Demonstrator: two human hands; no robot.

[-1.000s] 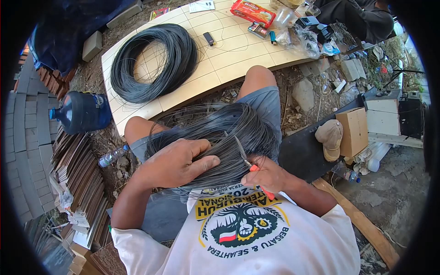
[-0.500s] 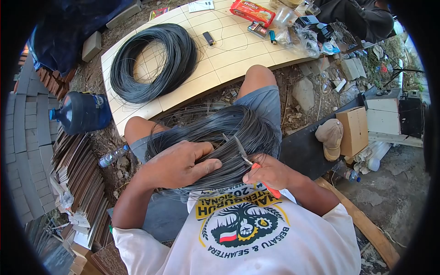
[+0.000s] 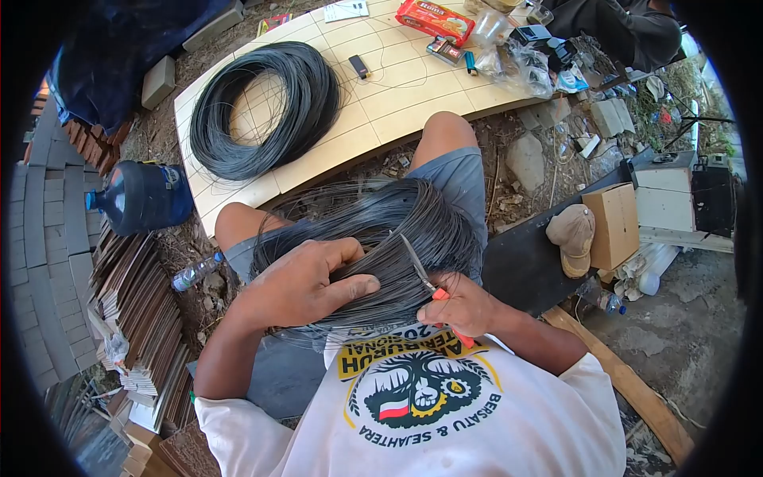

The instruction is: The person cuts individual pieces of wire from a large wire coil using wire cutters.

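Note:
A thick coil of dark wire (image 3: 405, 208) lies across my lap, with loose strands sticking out around it. My left hand (image 3: 306, 282) grips the near left part of the coil, its thumb resting over the strands and its fingertips hidden among them. In my right hand (image 3: 461, 304) is a pair of scissors (image 3: 416, 261) with red handles, partly covered by the fingers. Their blades point up and left and lie over the strands at the coil's right side. Whether a strand sits between the blades is too fine to tell.
A second wire coil (image 3: 211, 111) lies on the pale tabletop (image 3: 397, 99) ahead, near a black lighter-sized object (image 3: 359, 66) and a red biscuit packet (image 3: 435, 21). At left stands a blue water jug (image 3: 147, 196); at right, a cap (image 3: 571, 238) leans against a cardboard box (image 3: 612, 226).
The scissor blades have come closer together, and my right hand has closed more around the handles. My left hand has shifted slightly on the coil.

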